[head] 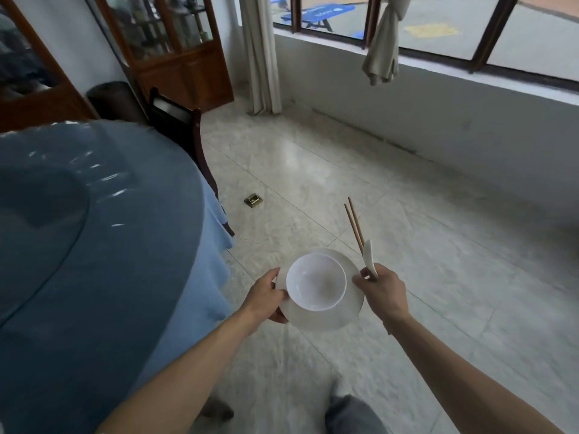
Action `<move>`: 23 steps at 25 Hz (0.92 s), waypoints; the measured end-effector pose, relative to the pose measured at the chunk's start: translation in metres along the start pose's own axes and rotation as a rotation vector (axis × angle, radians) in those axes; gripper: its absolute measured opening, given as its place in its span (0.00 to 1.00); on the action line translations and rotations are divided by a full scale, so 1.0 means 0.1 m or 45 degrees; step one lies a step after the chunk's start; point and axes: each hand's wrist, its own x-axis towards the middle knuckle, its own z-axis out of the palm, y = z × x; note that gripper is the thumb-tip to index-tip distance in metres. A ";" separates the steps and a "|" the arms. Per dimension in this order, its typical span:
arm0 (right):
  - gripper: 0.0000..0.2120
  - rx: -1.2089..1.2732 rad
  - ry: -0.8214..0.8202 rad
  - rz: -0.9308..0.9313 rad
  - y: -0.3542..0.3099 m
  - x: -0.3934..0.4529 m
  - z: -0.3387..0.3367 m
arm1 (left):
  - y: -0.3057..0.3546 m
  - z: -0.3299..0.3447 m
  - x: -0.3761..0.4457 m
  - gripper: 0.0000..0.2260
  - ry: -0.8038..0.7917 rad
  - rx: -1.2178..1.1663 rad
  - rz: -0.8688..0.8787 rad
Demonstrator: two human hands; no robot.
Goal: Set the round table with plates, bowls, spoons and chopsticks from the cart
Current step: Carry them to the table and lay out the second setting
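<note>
Two bare forearms reach out from the bottom of the head view, above a trouser leg (351, 415) and pale floor tiles (313, 170), as a person carries one place setting beside the round table (78, 245) draped in a blue cloth. Left hand (266, 297) grips the near-left rim of a white plate (351, 300), thumb curled over the top edge and the fingers tucked beneath, mostly hidden; a white bowl (316, 281) sits loose on the plate, off-centre toward that hand. Right hand (383, 292), just beside the plate's right edge, pinches a pair of chopsticks (354, 222) and a white spoon (369, 260) together, their ends pointing up and away; how the lower fingers wrap is not visible. Nothing has been set down on the stretch of table in view, and the cart is out of frame. Risk lies chiefly in the one-sided hold: a tilt of the plate while walking or lowering it could slide the bowl off onto the hard tiles. Slim items bunched in a single pinch could slip apart, and the chair (185, 133) tucked at the table's far edge, with the hanging cloth, could catch a knee or elbow on approach.
</note>
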 end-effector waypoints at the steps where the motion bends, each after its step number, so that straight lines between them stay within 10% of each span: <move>1: 0.04 -0.002 -0.019 -0.008 -0.05 0.19 -0.04 | 0.09 0.04 0.13 0.21 0.021 -0.026 -0.016; 23: 0.04 -0.107 -0.258 -0.115 -1.77 3.86 1.16 | 1.70 -1.11 3.32 0.26 0.197 -0.099 -0.023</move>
